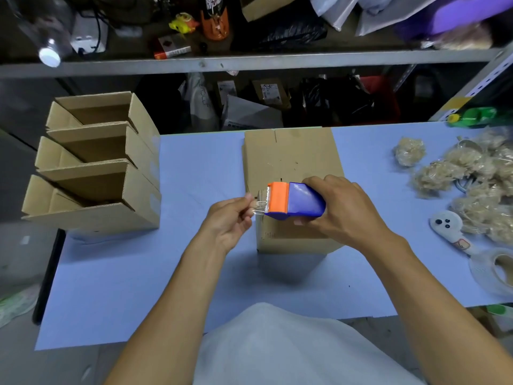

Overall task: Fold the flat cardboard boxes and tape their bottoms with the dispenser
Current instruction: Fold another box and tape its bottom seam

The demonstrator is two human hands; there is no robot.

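White garment [277, 348], 6 o'clock, nearest the lens; both forearms rise from it.
Folded boxes [94, 168], 9 o'clock, table's left edge: 3 stood in a row, open mouths up. Judged finished, though their bottoms are out of sight.
Left hand [227, 220], centre: fingertips pinch the free tape end [259, 204] at the dispenser's mouth.
Box in work [291, 168], 12 o'clock of the hands, on the blue table [138, 273]: erected, closed flaps up, seam apparently untaped. Judged mid-task, taping about to start.
Dispenser [294, 201], blue with orange head: clasped by the right hand [341, 209], just above the box.
Tape roll [497, 268], 3 o'clock, cut by frame edge.
Not visible: any flat box stock, so the remaining count cannot be told. Tape is clear and hard to trace.
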